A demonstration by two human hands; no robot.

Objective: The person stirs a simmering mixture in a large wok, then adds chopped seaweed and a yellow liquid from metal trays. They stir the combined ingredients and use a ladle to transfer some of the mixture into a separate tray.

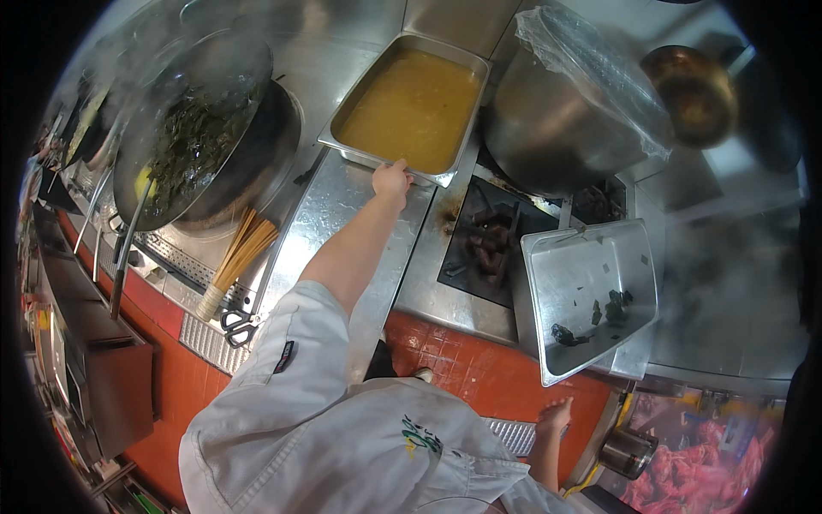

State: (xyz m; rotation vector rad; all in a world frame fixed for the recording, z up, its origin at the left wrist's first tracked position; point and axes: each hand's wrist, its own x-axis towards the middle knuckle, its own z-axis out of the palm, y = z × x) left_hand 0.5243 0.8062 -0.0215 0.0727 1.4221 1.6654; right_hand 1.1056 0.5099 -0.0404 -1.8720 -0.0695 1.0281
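My left hand [392, 182] is closed on the near rim of a rectangular steel pan [353, 154] at the far middle of the counter. The pan is full of cloudy yellow-brown broth [409, 107]. My right hand [555, 417] hangs low at the right with its fingers apart and nothing visible in it. Just beyond it, a deep steel pan [548, 321] sits tilted at the stove's edge, with dark wet leafy scraps [615, 307] stuck inside.
A steaming wok [287, 128] of dark leaves stands left, near a bamboo brush [244, 257] and scissors [239, 327]. Right are a grated burner [484, 244], a large plastic-covered pot [548, 120], a steel cup [629, 451] and pinkish-red raw meat [693, 471].
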